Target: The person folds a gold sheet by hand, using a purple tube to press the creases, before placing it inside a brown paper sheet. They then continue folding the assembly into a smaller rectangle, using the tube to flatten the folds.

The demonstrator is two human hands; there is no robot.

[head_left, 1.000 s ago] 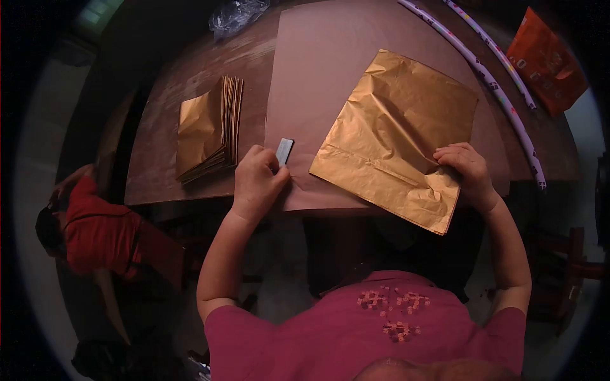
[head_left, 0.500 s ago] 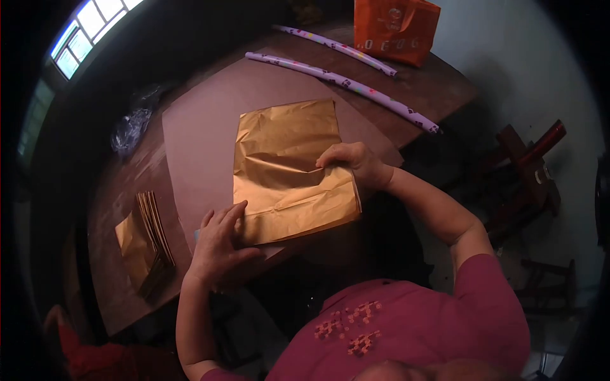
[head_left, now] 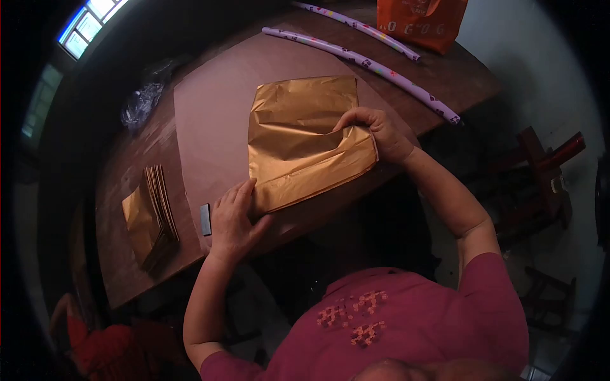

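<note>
A stack of creased gold paper sheets [head_left: 305, 133] lies over a large brown board, its lower edge showing several layers. My right hand [head_left: 381, 133] grips the right side, thumb and fingers pinching the paper into a fold. At the lower left corner, my left hand [head_left: 235, 219] rests against the stack's edge with fingers stretched and thumb apart. Just left of that hand sits a small dark rectangular block [head_left: 205, 220]. Farther left, a folded gold bundle [head_left: 143, 219] stands partly fanned on the table.
The brown board [head_left: 213, 95] covers much of the wooden table [head_left: 143, 162]. Two purple patterned rolls [head_left: 368, 61] and an orange bag [head_left: 422, 25] are at the far side. Crumpled clear plastic [head_left: 141, 105] lies far left. Wooden chairs [head_left: 540, 171] stand right; a person in red [head_left: 105, 346] is lower left.
The view has shifted, so the table appears higher and farther right. The paper's right side is bent up more in my right hand. The dark block beside my left hand now shows.
</note>
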